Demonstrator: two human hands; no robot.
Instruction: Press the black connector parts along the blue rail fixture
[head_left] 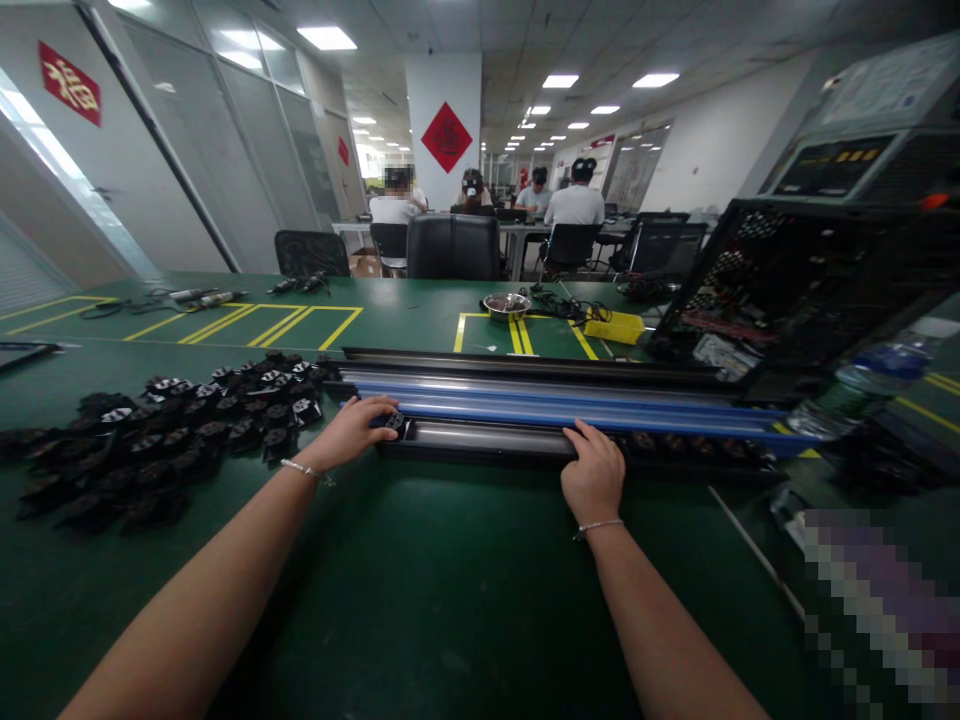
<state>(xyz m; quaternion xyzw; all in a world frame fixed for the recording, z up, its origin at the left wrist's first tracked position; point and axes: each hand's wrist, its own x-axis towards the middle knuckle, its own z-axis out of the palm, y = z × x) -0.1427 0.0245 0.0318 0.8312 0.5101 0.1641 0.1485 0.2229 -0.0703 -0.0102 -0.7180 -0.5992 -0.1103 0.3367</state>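
Hands first: our left hand sits at the left end of a long black tray that lies across the green tabletop, and its fingers are curled around a small black part right at the tray's open end. We cannot tell whether the part already touches the tray floor. Our right hand rests on the near edge of the same tray, further to the right, with its fingers bent over the rim and pressing down on it; it holds nothing loose. Both wrists carry a thin bracelet.

Just behind the tray we see blue rails running parallel to it, and behind those another dark tray. Toward the right end of the near tray, dark round parts sit in a row inside it.

To the left of our left hand lies a heap of black parts spread over the tabletop, close to the tray's end. Further back stand a metal bowl and a yellow box. On the right we see an open black computer case and a water bottle lying beside it. People sit at desks well behind, with their backs mostly turned.
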